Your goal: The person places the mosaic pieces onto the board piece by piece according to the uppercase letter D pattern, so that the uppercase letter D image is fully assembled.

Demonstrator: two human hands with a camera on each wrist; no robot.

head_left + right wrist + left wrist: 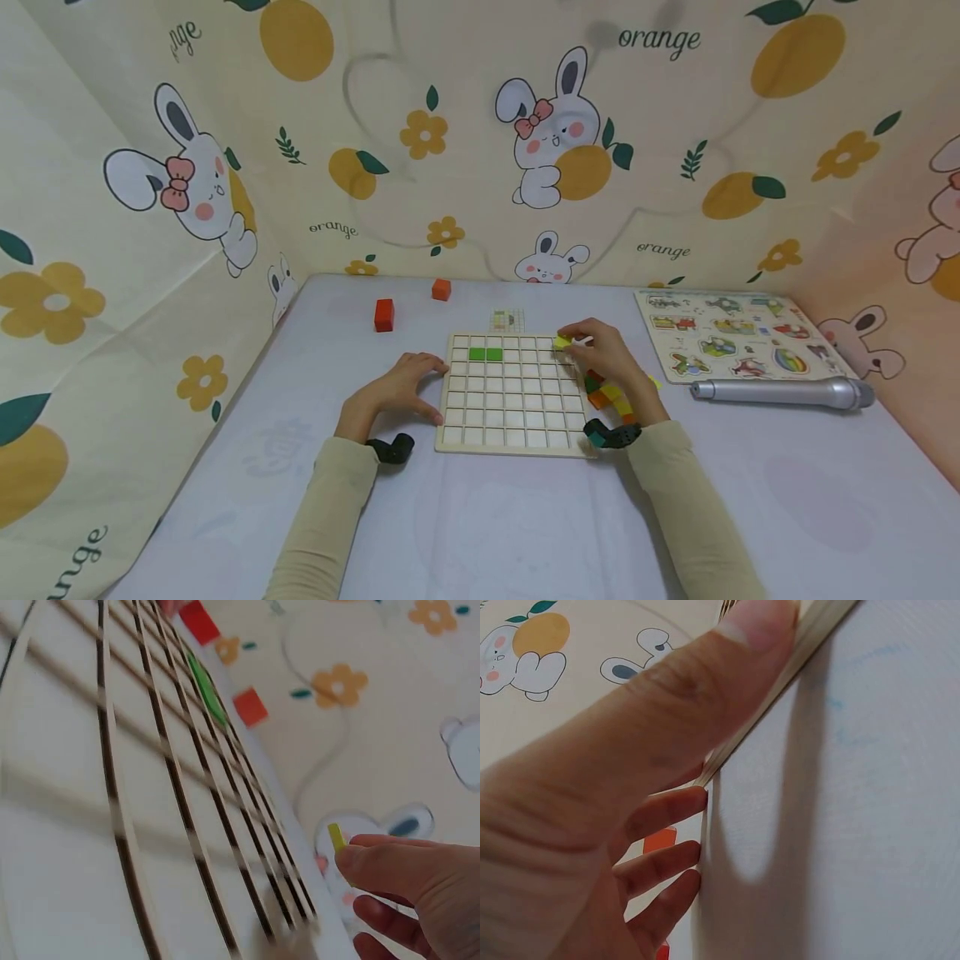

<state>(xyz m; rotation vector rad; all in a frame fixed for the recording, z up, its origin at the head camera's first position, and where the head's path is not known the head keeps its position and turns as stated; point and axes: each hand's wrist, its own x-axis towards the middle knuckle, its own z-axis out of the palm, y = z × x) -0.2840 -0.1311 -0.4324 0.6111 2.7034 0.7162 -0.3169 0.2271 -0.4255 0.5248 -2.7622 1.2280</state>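
Observation:
A wooden grid board with white squares lies on the table between the hands. Two green square tiles sit side by side in its upper left cells. My left hand rests against the board's left edge, thumb and fingertips spread along it. Above the far right corner, my right hand pinches a small yellow tile between thumb and forefinger. That tile stays clear of the grid in the right wrist view. Loose yellow, orange and green pieces lie by the board's right edge, partly hidden by the right hand.
Two red-orange blocks stand at the back left. Behind the board lies a small printed grid card. To the right are a picture puzzle board and a silver microphone-shaped object. Rabbit-patterned cloth walls enclose the table.

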